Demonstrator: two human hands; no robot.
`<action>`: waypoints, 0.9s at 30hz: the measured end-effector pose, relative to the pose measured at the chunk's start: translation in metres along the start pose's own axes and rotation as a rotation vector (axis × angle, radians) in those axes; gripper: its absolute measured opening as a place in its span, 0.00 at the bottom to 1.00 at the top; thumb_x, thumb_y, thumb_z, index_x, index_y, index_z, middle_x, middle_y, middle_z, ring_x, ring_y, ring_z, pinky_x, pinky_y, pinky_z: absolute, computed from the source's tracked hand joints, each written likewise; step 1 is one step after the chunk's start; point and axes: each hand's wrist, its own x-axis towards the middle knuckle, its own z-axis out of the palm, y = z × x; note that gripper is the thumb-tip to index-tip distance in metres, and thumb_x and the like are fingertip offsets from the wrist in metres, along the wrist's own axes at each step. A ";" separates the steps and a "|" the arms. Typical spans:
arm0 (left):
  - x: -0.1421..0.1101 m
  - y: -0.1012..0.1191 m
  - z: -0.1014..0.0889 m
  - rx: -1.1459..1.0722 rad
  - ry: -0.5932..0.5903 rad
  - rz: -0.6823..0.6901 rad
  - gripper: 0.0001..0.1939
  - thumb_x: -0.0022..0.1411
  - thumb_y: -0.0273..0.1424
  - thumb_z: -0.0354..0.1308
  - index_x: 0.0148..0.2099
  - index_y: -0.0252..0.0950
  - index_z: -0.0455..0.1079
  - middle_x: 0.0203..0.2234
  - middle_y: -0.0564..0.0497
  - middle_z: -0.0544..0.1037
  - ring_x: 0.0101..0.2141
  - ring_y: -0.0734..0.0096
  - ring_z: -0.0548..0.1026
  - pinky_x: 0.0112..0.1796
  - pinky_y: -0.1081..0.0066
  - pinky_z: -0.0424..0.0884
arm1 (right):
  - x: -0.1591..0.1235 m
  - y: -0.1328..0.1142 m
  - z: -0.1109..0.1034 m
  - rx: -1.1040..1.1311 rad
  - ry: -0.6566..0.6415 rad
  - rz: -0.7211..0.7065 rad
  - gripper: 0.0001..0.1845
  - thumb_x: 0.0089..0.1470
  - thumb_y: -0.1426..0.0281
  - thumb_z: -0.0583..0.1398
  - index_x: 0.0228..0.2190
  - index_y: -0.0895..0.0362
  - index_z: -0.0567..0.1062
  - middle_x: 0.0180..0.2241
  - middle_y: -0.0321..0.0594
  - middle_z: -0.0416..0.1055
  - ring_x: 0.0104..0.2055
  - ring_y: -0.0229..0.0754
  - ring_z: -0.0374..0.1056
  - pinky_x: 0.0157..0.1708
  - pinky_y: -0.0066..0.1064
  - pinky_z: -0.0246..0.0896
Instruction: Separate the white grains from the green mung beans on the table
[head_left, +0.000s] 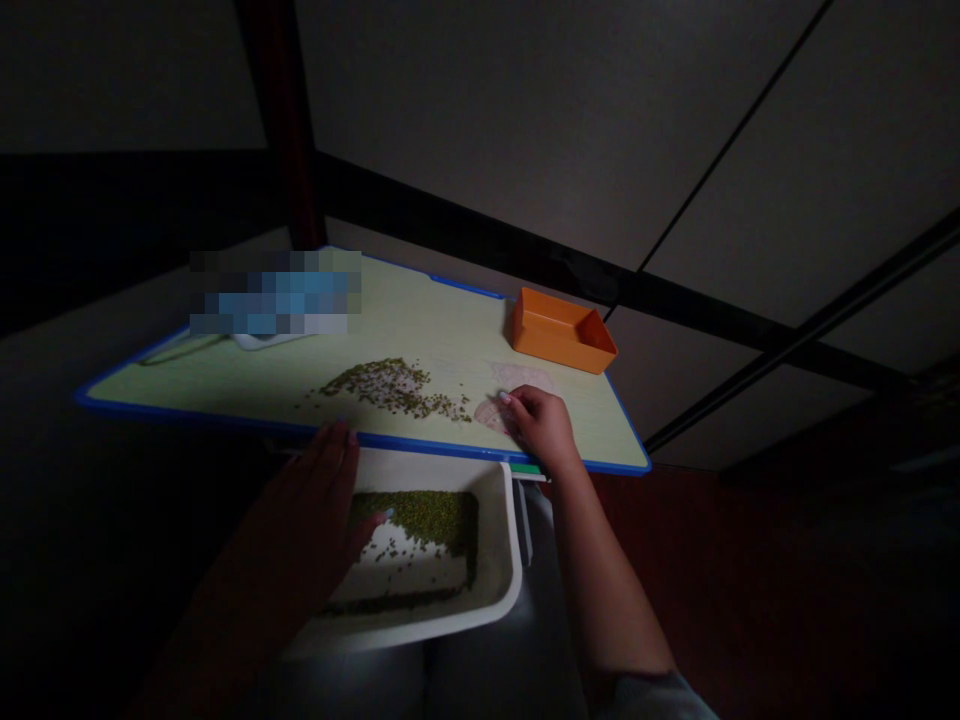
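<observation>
A loose spread of small green grains, which look like mung beans (382, 385), lies on the pale table top (465, 330). Just right of that spread, my right hand (541, 418) rests low over a pinkish printed patch, fingers curled together in a pinch. Whatever is between those fingertips is too small to make out. My left hand (319, 495) is open, its fingers stretched toward the table's near blue edge. Its thumb reaches over a white plastic tub (510, 570) holding more of the green grains (435, 515). The hand hides the tub's left side.
An orange rectangular box (566, 345) stands at the table's back right corner. A blurred-out blue item (277, 300) sits at the back left on something white. Blue trim (450, 451) edges the table. Panelled wall (480, 120) rises behind. The scene is dim.
</observation>
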 end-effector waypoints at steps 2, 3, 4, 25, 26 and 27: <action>0.000 0.000 -0.001 -0.008 -0.008 -0.004 0.39 0.62 0.45 0.42 0.66 0.21 0.48 0.64 0.28 0.57 0.65 0.46 0.55 0.59 0.51 0.59 | 0.000 0.000 -0.001 -0.071 0.042 0.008 0.14 0.59 0.61 0.57 0.29 0.55 0.77 0.26 0.40 0.77 0.27 0.39 0.68 0.27 0.27 0.53; 0.000 0.000 -0.001 -0.013 -0.009 -0.005 0.39 0.62 0.45 0.42 0.66 0.20 0.48 0.64 0.27 0.57 0.65 0.46 0.54 0.59 0.51 0.59 | 0.000 -0.001 -0.001 -0.097 0.051 0.006 0.14 0.59 0.61 0.56 0.29 0.55 0.77 0.26 0.40 0.77 0.27 0.39 0.69 0.27 0.27 0.53; 0.000 0.000 0.000 -0.016 -0.010 -0.005 0.39 0.62 0.45 0.42 0.66 0.20 0.48 0.64 0.27 0.57 0.65 0.46 0.55 0.59 0.51 0.60 | 0.000 -0.001 -0.001 -0.114 0.050 0.000 0.14 0.59 0.61 0.56 0.29 0.55 0.77 0.26 0.40 0.77 0.27 0.39 0.69 0.27 0.27 0.52; 0.001 -0.001 -0.002 -0.040 -0.007 -0.006 0.40 0.63 0.48 0.39 0.66 0.22 0.47 0.64 0.27 0.56 0.65 0.45 0.54 0.59 0.49 0.60 | 0.004 0.006 0.002 0.269 -0.079 -0.025 0.18 0.56 0.55 0.57 0.27 0.57 0.74 0.21 0.35 0.70 0.23 0.35 0.61 0.23 0.25 0.52; 0.001 -0.001 -0.002 -0.037 -0.010 -0.006 0.40 0.63 0.48 0.39 0.66 0.21 0.47 0.64 0.28 0.56 0.65 0.46 0.54 0.59 0.49 0.60 | 0.004 0.006 0.001 0.297 -0.083 -0.009 0.18 0.56 0.55 0.58 0.27 0.57 0.74 0.21 0.34 0.69 0.22 0.35 0.60 0.23 0.25 0.52; 0.001 -0.001 -0.002 -0.035 -0.011 -0.004 0.40 0.63 0.48 0.39 0.66 0.21 0.47 0.64 0.27 0.56 0.65 0.45 0.54 0.59 0.50 0.60 | 0.003 0.006 0.001 0.312 -0.091 0.002 0.18 0.55 0.55 0.58 0.26 0.57 0.74 0.20 0.34 0.68 0.22 0.35 0.59 0.22 0.25 0.51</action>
